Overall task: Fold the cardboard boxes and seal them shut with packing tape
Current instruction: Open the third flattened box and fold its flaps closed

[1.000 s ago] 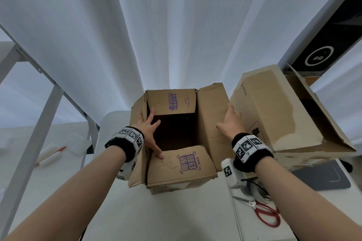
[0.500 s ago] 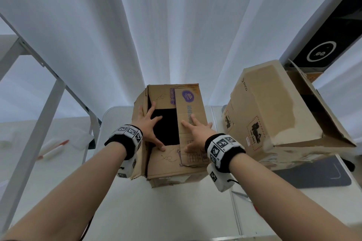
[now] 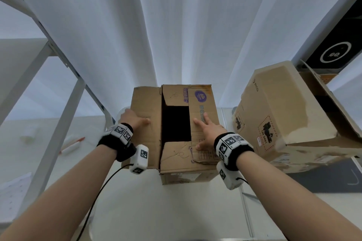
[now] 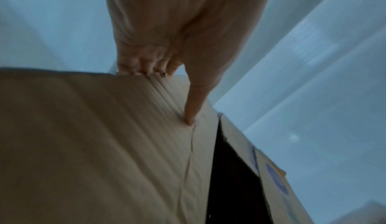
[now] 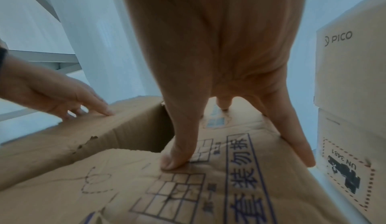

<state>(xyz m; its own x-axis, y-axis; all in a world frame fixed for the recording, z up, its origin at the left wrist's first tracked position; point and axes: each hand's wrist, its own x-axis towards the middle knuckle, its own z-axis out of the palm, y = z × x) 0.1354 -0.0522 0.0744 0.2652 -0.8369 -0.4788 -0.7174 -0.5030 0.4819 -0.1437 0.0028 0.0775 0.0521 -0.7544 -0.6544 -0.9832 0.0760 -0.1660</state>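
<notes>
A brown cardboard box (image 3: 177,164) stands on the white table (image 3: 156,211) in front of me. Its two short end flaps are folded in. My right hand (image 3: 206,133) lies flat with spread fingers (image 5: 175,158) on the right long flap (image 3: 203,107), pressing it down. My left hand (image 3: 137,121) grips the outer edge of the left long flap (image 3: 146,143): the fingers (image 4: 144,69) curl over the edge and the thumb (image 4: 194,108) presses on top. That flap lies roughly level. A dark gap (image 3: 176,123) stays between the two long flaps. No tape is in view.
A larger worn cardboard box (image 3: 274,115) marked PICO leans close on the right, partly over a dark mat (image 3: 323,180). White curtains hang behind the table. A white metal frame (image 3: 58,107) stands at the left, with a red-tipped pen (image 3: 72,145) on the floor beyond.
My left hand left the box opening, took the left long flap by its outer edge and swung it up to level. My right hand folded the right flap down and keeps pressing it.
</notes>
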